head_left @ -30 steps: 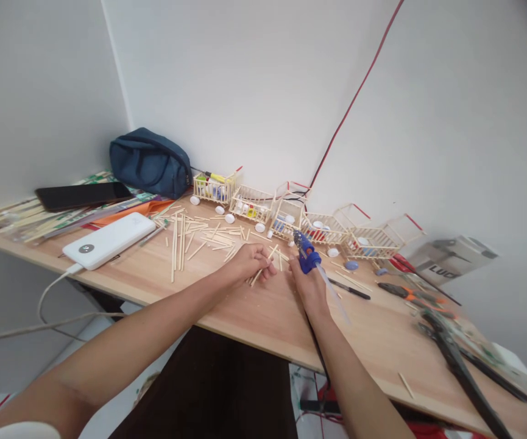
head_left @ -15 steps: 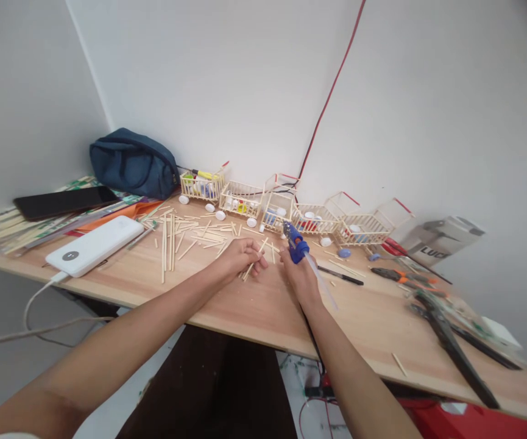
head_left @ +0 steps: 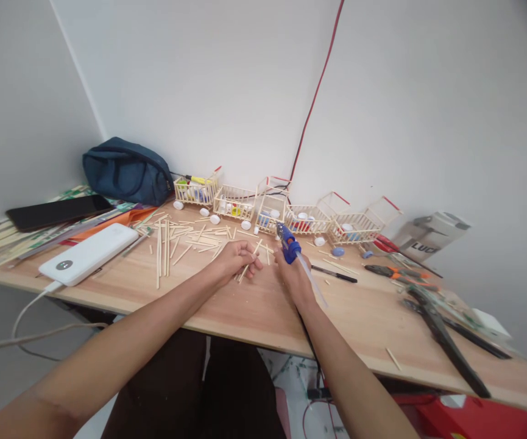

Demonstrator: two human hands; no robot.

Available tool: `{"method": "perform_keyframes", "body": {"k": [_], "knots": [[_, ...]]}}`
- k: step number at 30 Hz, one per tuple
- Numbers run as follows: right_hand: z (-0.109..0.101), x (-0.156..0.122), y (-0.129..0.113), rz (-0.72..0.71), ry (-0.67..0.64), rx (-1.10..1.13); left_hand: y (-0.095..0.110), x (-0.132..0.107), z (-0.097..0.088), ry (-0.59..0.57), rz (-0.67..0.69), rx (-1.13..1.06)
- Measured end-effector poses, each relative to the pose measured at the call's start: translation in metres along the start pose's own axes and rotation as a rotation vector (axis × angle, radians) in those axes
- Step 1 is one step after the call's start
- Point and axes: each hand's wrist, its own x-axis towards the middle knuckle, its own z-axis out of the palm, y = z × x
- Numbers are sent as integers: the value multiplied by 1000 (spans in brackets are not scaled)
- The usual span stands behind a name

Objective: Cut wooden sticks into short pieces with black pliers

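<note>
My left hand [head_left: 234,257] rests on the wooden desk [head_left: 263,311], its fingers curled round a few thin wooden sticks [head_left: 246,268]. Just to its right, my right hand [head_left: 293,275] grips a blue hot-glue gun [head_left: 288,244] with a clear glue stick poking out of its back end toward me. The gun's nozzle points away, toward a row of small stick-built carts [head_left: 272,210] along the wall. Many loose sticks [head_left: 185,235] lie scattered left of my hands.
A blue pouch [head_left: 123,171], a black phone [head_left: 55,211] and a white power bank [head_left: 87,253] with its cable sit at the left. A black pen [head_left: 336,275], pliers [head_left: 400,271], long black cutters [head_left: 446,338] and a grey box [head_left: 430,235] lie at the right. A red cable runs up the wall.
The view has drifted right and slightly up, so everything sits further left in the picture. Both hands keep the same grips and stay close together on the desk.
</note>
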Motion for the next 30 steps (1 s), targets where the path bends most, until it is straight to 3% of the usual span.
{"method": "perform_keyframes", "body": {"k": [30], "knots": [[-1,0,2,35,-3,-39,5,-4,5,-10,8,0]]}}
